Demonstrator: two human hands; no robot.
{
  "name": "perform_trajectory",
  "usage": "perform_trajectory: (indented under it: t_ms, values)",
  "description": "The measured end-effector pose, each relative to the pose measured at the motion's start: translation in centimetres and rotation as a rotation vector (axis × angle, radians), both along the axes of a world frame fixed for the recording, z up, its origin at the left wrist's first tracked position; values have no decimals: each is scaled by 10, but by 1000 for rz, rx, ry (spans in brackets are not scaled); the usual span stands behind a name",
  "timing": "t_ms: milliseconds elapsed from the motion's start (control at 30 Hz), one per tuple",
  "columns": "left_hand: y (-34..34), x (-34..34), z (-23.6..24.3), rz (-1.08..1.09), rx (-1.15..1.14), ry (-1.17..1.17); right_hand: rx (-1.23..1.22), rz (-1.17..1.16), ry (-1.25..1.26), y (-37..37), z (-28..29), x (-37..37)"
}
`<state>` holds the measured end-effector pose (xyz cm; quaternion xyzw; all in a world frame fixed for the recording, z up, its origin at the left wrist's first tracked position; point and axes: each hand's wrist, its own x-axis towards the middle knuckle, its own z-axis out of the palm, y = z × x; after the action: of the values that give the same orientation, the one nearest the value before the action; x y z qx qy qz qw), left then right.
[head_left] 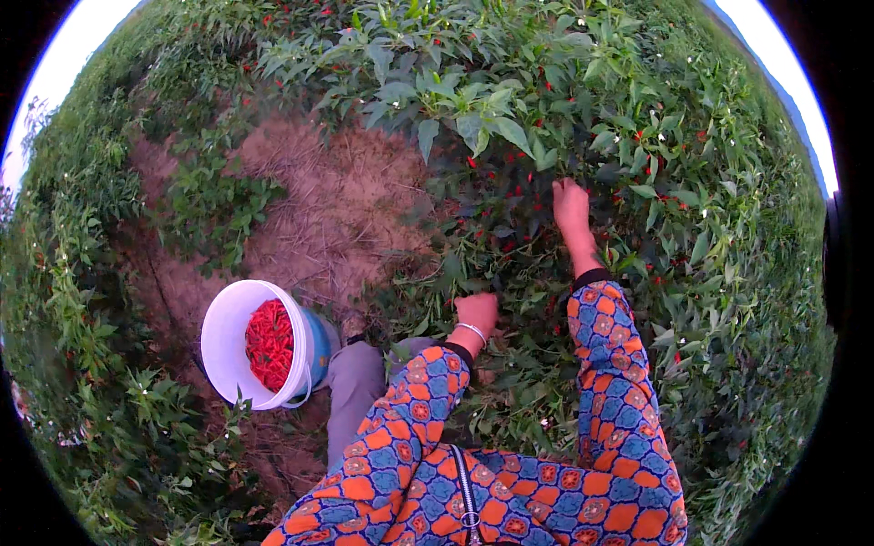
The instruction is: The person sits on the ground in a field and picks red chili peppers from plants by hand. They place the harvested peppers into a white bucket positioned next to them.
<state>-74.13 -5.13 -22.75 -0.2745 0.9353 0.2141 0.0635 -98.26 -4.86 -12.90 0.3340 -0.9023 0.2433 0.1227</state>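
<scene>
My right hand (571, 206) reaches into the chili pepper plants (492, 107), its fingers curled in a pinch among the leaves. Whatever lies between those fingers is too small to make out. Lower and to the left, my left hand (478, 311) is closed like a fist just above the low foliage, a bracelet on its wrist. Its fingertips and anything in them are hidden. Ripe red chilies (510, 187) hang in the shaded part of the bush, left of my right hand. A white bucket (224, 338), tilted toward me, holds a heap of red chilies (270, 345).
The bucket stands beside my left leg (353, 391) in grey trousers. Bare reddish soil (332, 214) with dry straw stretches ahead of it. Dense chili rows (728, 273) close in on the right, and more bushes (91, 300) grow along the left.
</scene>
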Motion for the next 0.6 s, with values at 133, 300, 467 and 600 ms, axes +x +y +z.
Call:
perform_trajectory:
  t_ms: [133, 300, 467, 600]
  values:
    - [16, -4, 0, 8, -18, 13, -920, 399, -1227, 24, -6, -27]
    - [7, 3, -7, 13, 1, 20, -1378, 96, -1863, 24, 26, 61]
    - [11, 1, 4, 24, 11, 13, -736, 105, -707, 23, -35, 55]
    - [12, 1, 12, -6, 62, -36, -184, 13, -126, -3, -32, 46]
